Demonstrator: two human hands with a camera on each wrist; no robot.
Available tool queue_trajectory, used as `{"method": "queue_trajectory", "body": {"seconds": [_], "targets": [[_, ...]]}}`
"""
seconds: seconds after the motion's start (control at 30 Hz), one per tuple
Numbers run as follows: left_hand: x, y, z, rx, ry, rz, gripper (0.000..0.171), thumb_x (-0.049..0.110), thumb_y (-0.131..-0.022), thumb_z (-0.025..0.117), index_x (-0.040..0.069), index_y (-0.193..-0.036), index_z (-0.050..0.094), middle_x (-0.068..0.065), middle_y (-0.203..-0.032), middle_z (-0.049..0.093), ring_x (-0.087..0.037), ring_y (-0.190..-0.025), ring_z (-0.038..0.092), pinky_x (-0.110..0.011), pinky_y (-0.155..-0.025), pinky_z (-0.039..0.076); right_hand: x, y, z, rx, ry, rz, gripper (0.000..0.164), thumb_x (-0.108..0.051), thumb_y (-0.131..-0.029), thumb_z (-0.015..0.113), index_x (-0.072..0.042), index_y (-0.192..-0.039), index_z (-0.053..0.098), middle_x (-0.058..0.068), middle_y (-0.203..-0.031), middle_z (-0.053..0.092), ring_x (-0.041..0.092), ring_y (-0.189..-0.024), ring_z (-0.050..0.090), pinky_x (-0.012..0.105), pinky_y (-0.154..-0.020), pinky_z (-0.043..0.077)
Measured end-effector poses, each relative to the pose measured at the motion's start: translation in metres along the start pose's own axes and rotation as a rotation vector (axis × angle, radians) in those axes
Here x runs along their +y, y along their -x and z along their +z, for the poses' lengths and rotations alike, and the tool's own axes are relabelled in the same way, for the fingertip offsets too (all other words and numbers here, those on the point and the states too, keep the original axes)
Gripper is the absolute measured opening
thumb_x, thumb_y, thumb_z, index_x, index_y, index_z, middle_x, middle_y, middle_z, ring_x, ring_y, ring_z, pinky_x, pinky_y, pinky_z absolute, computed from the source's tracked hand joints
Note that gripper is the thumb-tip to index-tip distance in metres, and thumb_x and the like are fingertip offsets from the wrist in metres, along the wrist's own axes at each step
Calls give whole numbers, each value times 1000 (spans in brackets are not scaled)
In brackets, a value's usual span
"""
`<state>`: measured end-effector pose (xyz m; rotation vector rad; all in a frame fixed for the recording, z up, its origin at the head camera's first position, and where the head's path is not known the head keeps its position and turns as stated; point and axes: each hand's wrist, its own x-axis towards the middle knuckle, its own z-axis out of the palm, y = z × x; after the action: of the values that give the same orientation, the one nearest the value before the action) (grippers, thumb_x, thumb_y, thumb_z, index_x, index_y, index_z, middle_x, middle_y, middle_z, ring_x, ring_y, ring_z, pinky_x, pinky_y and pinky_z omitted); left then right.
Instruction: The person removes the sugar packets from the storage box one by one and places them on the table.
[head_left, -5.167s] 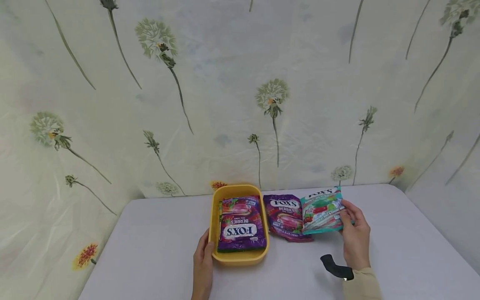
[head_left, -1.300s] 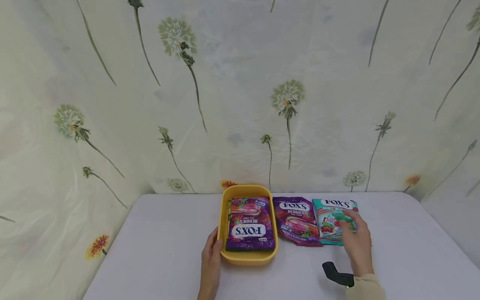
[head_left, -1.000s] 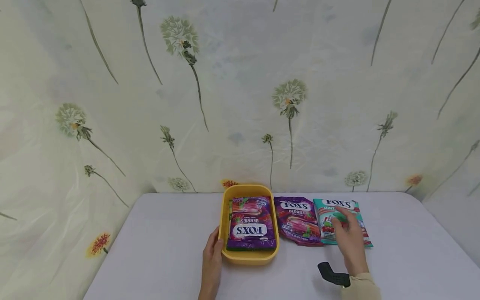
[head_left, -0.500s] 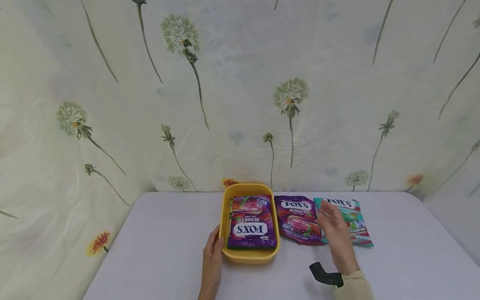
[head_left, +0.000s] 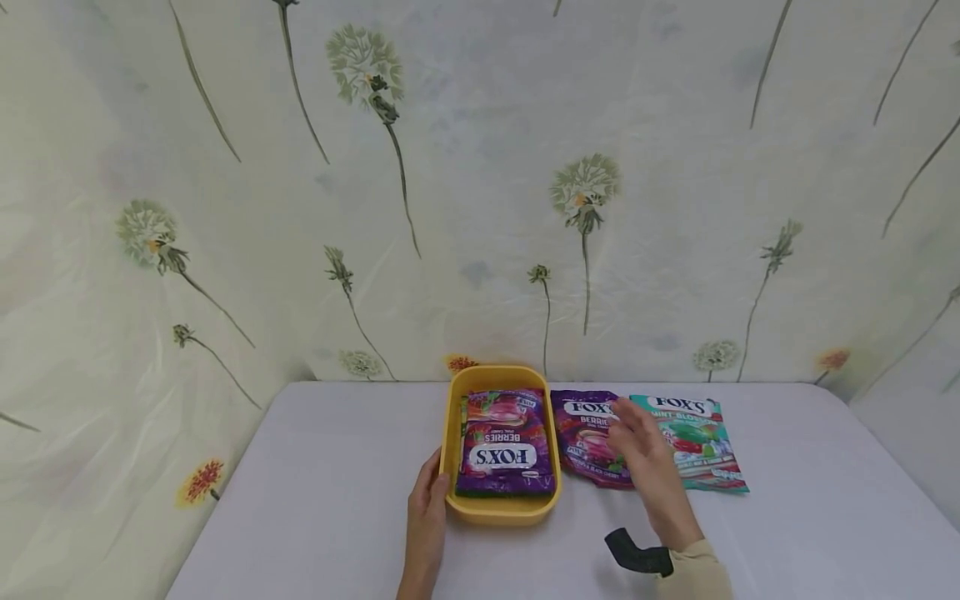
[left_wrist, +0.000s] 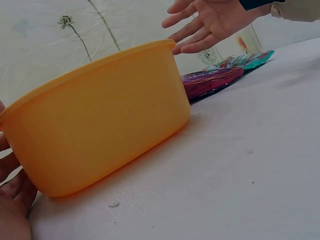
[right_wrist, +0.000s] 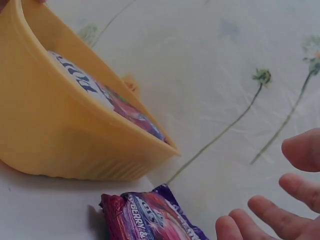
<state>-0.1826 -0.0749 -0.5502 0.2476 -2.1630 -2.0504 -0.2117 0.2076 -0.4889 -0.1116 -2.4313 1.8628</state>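
Observation:
My left hand [head_left: 426,521] grips the left side of a yellow plastic tub [head_left: 504,515], its fingers along the outer wall. Inside lies a purple FOX'S Berries candy bag [head_left: 504,446], printed upside down to me, with a green edge of something beneath it. My right hand [head_left: 651,467] hovers with spread fingers, holding nothing, partly hiding a second purple Berries bag [head_left: 581,425] on the table. To the right of that one lies a teal FOX'S mint candy bag [head_left: 708,454]. The left wrist view shows the tub's outer wall [left_wrist: 105,120]; the right hand's fingers [right_wrist: 280,217] show spread in the right wrist view.
A white cloth covers the table [head_left: 337,500]. Behind it stands a curtain [head_left: 465,208] printed with dandelions, close to the tub's far end. A black band [head_left: 637,554] with a protruding piece sits on the right wrist.
The right hand first held the teal bag raised, then laid it flat beside the purple bag. It has let go and moved left over the purple bag. The left hand stays at the tub.

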Motion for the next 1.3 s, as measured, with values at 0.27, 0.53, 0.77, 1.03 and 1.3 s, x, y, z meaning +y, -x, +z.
{"method": "queue_trajectory", "body": {"seconds": [0.27, 0.53, 0.77, 1.03, 1.3], "targets": [[0, -1, 0, 1, -10, -8, 42, 25, -100, 42, 16, -141, 43, -7, -146, 44, -25, -138, 38, -43, -112, 34, -12, 6, 15, -52, -16, -41, 57, -37, -97, 49, -24, -147, 27, 10, -152, 33, 32, -137, 37, 51, -107, 40], [-1, -2, -2, -8, -2, -3, 41, 24, -100, 42, 16, -140, 44, -7, -146, 44, -25, -138, 38, -42, -113, 33, -25, 15, 41, -169, -51, -51, 60, -41, -94, 54, -24, -145, 29, 4, -150, 38, 24, -138, 38, 42, -109, 38], [1, -3, -3, -12, 14, -4, 41, 28, -100, 43, 18, -140, 44, -5, -146, 45, -23, -138, 38, -41, -114, 33, -35, 23, 59, -270, -79, -66, 55, -33, -95, 54, -20, -143, 32, 9, -151, 35, 30, -141, 32, 49, -112, 33], [0, -2, -3, -17, 15, -14, 41, 26, -100, 43, 18, -140, 44, -5, -146, 45, -23, -138, 38, -42, -113, 32, -38, 34, 79, -220, -22, -55, 45, -20, -96, 53, -14, -139, 41, 11, -150, 36, 31, -144, 25, 49, -116, 22], [-4, -4, 0, -13, 11, -46, 41, 25, -100, 43, 19, -140, 44, -4, -146, 45, -24, -138, 39, -44, -113, 33, -39, 42, 104, -139, 191, -109, 41, -18, -94, 56, -19, -134, 48, 17, -156, 22, 39, -145, 16, 66, -112, 16]]}}
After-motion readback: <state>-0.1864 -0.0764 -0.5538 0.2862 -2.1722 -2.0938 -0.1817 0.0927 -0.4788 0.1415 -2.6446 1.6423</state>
